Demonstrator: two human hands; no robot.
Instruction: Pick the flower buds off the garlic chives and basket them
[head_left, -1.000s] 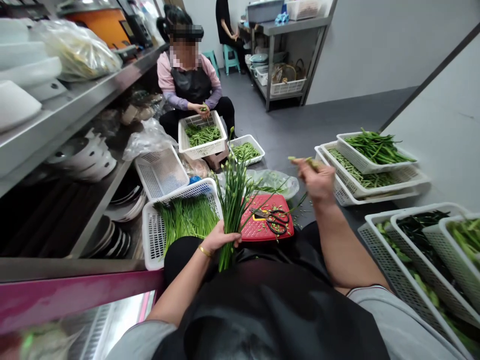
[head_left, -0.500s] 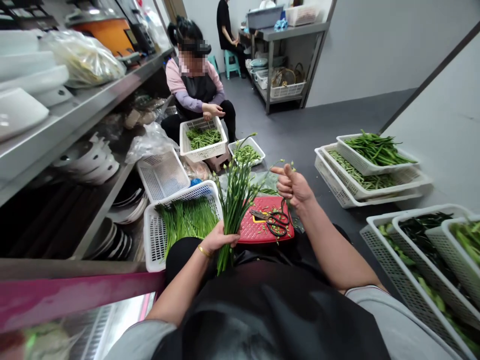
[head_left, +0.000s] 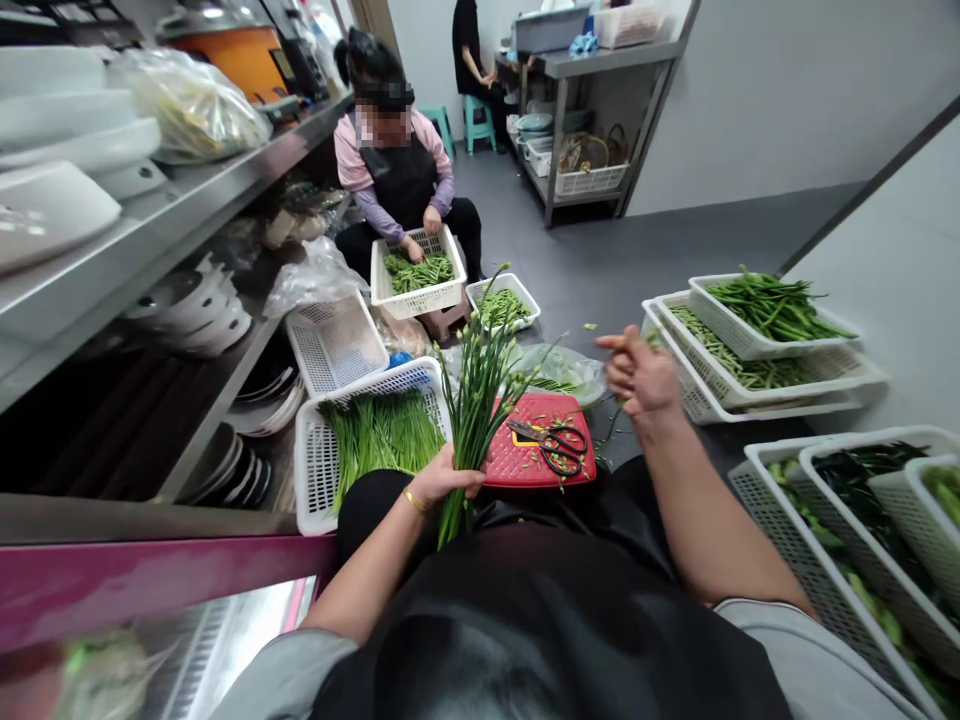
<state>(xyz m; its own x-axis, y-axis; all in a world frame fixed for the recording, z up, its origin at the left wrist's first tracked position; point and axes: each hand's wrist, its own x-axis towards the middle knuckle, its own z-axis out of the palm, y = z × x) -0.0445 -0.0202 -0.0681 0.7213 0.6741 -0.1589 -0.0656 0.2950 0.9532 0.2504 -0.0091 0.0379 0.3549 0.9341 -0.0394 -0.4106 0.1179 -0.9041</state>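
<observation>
My left hand [head_left: 448,480] is closed around a bunch of flowering chives [head_left: 480,390], held upright with buds at the top. Out to the right, my right hand [head_left: 641,380] is raised and slightly blurred, thumb and fingers drawn together. A green bud shows by its thumb and a thin stem hangs below, so it appears to grip a single flowering chive stem [head_left: 615,430]. Between my hands, a red quilted surface [head_left: 510,465] bears black-handled scissors [head_left: 559,440] and scattered green bits. Left of the bunch, a white basket [head_left: 315,470] holds cut green chives [head_left: 386,435].
Facing me, a seated co-worker [head_left: 397,180] has both hands at a basket of green beans [head_left: 420,305]. Stacked vegetable baskets [head_left: 757,400] stand on the right. Steel shelving [head_left: 225,180] with dishes runs along the left. A clear plastic bag [head_left: 592,375] lies beyond the red surface.
My right hand has moved right, away from the bunch; a small green bit is in the air beside it. My left hand keeps its hold. The co-worker's hands have gone into the basket.
</observation>
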